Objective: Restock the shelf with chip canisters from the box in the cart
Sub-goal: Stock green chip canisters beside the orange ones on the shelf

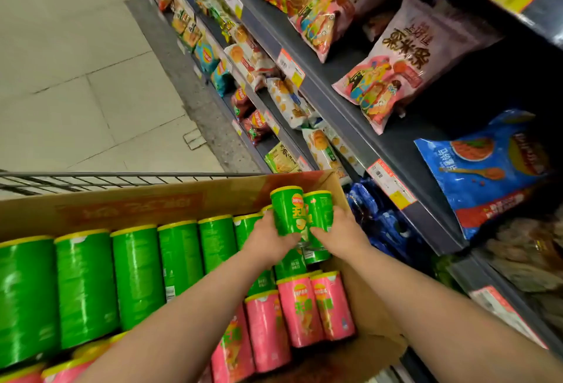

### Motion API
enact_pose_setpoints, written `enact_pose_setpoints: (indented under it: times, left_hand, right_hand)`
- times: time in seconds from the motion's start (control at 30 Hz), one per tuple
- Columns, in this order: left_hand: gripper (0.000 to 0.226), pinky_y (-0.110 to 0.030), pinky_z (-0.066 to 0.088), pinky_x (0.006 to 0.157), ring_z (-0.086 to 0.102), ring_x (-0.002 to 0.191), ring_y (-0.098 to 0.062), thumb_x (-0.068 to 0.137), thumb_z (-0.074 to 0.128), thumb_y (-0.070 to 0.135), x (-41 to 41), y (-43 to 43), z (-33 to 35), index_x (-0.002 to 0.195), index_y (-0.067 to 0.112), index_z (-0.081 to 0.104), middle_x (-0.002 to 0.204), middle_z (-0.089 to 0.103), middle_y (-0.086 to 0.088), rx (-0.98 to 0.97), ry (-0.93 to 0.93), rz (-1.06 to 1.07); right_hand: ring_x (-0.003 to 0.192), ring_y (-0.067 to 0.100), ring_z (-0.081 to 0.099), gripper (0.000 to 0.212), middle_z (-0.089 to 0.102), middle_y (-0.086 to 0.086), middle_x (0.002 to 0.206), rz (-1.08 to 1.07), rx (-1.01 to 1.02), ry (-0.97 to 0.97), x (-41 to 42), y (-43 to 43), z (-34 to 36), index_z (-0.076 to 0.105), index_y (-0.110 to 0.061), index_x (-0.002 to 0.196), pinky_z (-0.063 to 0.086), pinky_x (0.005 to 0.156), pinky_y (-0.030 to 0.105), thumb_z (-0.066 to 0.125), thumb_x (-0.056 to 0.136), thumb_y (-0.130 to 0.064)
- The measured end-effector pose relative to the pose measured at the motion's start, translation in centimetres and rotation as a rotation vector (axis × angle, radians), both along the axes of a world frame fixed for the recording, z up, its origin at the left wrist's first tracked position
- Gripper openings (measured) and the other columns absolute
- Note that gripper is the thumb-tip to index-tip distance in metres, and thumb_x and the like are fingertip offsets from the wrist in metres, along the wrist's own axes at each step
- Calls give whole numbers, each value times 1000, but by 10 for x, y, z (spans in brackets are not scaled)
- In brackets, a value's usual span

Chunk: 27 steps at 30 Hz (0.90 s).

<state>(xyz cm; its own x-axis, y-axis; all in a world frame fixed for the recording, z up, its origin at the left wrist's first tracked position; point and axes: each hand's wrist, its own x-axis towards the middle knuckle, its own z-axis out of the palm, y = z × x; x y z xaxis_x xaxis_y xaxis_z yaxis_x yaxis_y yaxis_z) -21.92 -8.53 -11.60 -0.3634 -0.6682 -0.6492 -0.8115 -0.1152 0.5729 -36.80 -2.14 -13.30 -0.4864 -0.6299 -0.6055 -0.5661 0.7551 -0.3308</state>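
Observation:
An open cardboard box (143, 203) lies in the wire cart (91, 180). It holds a row of green chip canisters (137, 273) and, nearer me, pink canisters (300, 309). At the box's far right corner my left hand (269, 238) grips a green canister (288, 212) lifted above the row. Right beside it my right hand (341, 231) grips a second green canister (320, 218). The two canisters touch side by side.
Grey shelves (350, 114) full of snack bags run along the right, with price tags on their edges. Blue chip bags (484, 166) and pink bags (393, 68) lie on the shelves nearest the box. Pale tiled floor (76, 78) stretches to the left.

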Motion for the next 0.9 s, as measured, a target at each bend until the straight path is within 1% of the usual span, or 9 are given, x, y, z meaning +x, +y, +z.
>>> enact_pose_setpoints:
  times: [0.07,0.13,0.23,0.37,0.53,0.63,0.7,0.83,0.9]
  left_hand:
    - [69,-23,42,82,58,111,-22,82,71,32,-3,-3,-3,139,12,37,131,56,-9,55,57,154]
    - [65,-23,42,80,59,108,-22,82,71,35,-5,-5,-6,135,12,41,126,59,-8,96,64,226]
    - [67,-25,43,82,59,109,-24,81,71,39,-7,-6,-13,133,12,41,125,58,-8,141,24,217]
    - [67,-37,50,92,61,105,-25,79,74,36,-6,0,-21,132,14,40,121,60,-8,181,63,259]
    - [63,-39,53,88,64,97,-24,78,73,36,0,15,-18,129,15,43,116,64,-7,195,101,346]
    - [73,-44,52,91,65,97,-25,70,74,44,3,31,-10,131,17,43,113,65,-6,207,154,378]
    - [81,-44,51,93,65,98,-25,61,72,50,4,43,-3,130,18,44,113,66,-5,205,175,387]
    - [78,-39,49,95,64,99,-23,59,69,46,6,70,21,127,15,48,114,66,-6,171,237,381]
    - [78,-35,49,93,63,101,-22,61,69,45,6,85,32,129,14,47,115,64,-6,148,249,364]
  right_hand:
    - [114,31,54,64,53,13,126,-50,20,-48,1,0,-7,47,-11,127,46,93,38,62,81,-53]
    - [110,29,57,66,58,11,124,-84,63,-121,2,1,-11,48,-13,127,48,89,34,60,81,-58]
    - [105,25,59,65,60,7,121,-188,48,-222,5,4,-18,47,-14,127,46,82,30,65,79,-55]
    - [101,23,59,65,60,6,117,-313,13,-290,10,7,-20,42,-13,127,48,85,33,70,79,-48]
    - [99,23,61,60,61,3,114,-369,-9,-325,11,22,-11,45,-18,123,50,89,36,70,77,-47]
    - [98,21,60,57,61,2,112,-395,-50,-335,11,37,-1,47,-21,119,50,90,37,72,75,-47]
    - [100,21,61,55,62,2,112,-425,-95,-359,11,49,7,48,-21,118,50,91,38,73,75,-45]
    - [99,17,59,52,59,-2,108,-473,-156,-419,11,78,26,45,-28,119,48,89,31,73,77,-40]
    - [98,17,61,55,63,-1,110,-500,-207,-455,12,96,35,48,-26,121,50,90,32,74,75,-39]
